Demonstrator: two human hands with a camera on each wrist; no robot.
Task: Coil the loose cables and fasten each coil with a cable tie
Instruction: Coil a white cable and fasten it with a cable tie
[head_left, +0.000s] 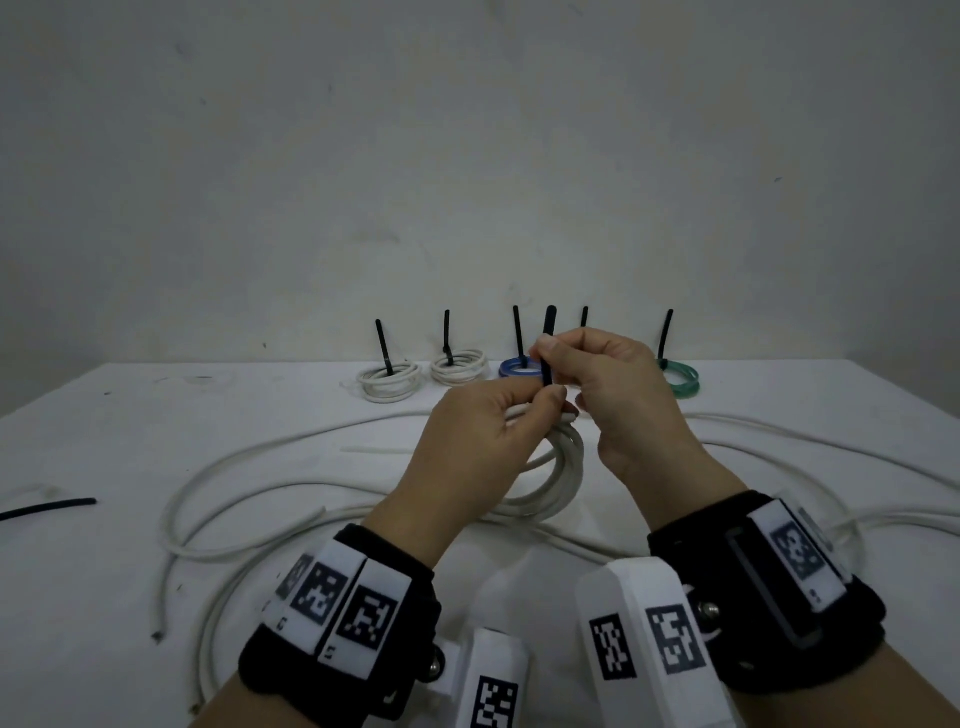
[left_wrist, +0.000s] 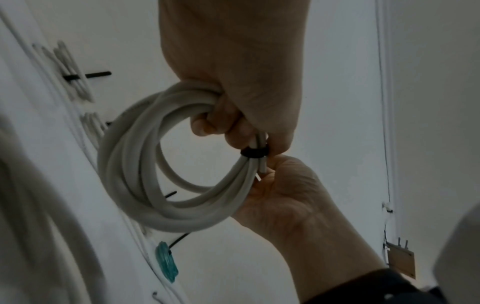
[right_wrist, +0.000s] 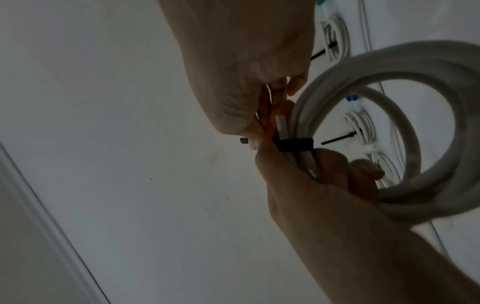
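My left hand holds a white cable coil just above the table, fingers curled round its strands. A black cable tie is looped round the coil beside those fingers. My right hand pinches the tie's upright tail between thumb and finger; in the right wrist view the right hand sits right against the tie's band, and the tail's tip pokes out past it. The coil's cut ends stick out by the tie.
Tied coils stand along the table's back edge: two white coils, a blue coil and a green coil. Loose white cable sprawls across the white table. A spare black tie lies at the left.
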